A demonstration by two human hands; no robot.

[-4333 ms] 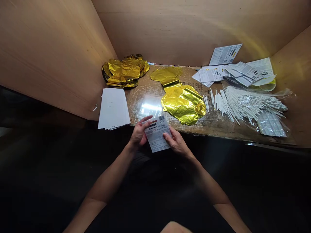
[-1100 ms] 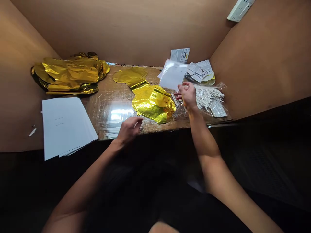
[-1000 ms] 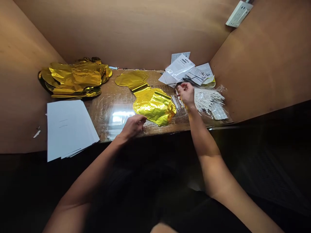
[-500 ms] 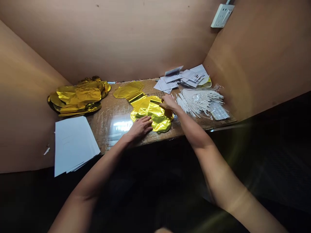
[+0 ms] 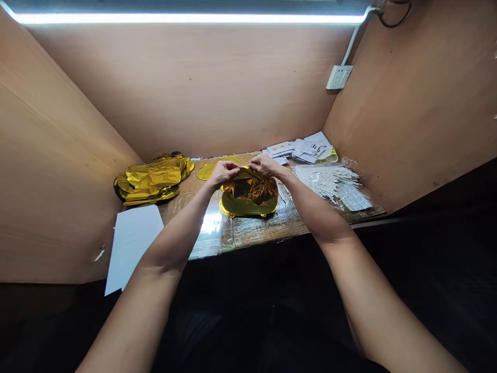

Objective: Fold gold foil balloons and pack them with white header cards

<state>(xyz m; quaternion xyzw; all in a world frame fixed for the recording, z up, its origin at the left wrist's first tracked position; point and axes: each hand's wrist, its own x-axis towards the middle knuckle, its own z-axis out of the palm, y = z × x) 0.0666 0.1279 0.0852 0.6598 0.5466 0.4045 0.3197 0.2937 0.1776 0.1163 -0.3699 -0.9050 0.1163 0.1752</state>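
A gold foil balloon (image 5: 250,199), flat and partly folded, is raised off the worktop at its far edge. My left hand (image 5: 225,172) pinches that top edge on the left side. On the right side, my right hand (image 5: 264,165) is closed on the same edge, fingers bent over the foil. The lower part of the balloon hangs down to the table, its shiny face toward me. Behind my left hand, more flat gold foil (image 5: 209,170) lies on the worktop; whether it belongs to the same balloon I cannot tell.
A stack of gold foil balloons (image 5: 153,178) lies at the left, with white paper sheets (image 5: 134,243) in front. White thin sticks (image 5: 324,178) and printed cards (image 5: 308,149) are at the right. Clear plastic bags (image 5: 205,243) lie near the front edge. Wooden walls (image 5: 194,98) enclose the table.
My left hand has moved from resting on the foil up to its far edge. Both hands now lift that edge, and the foil has been turned up. The view has tilted upward.
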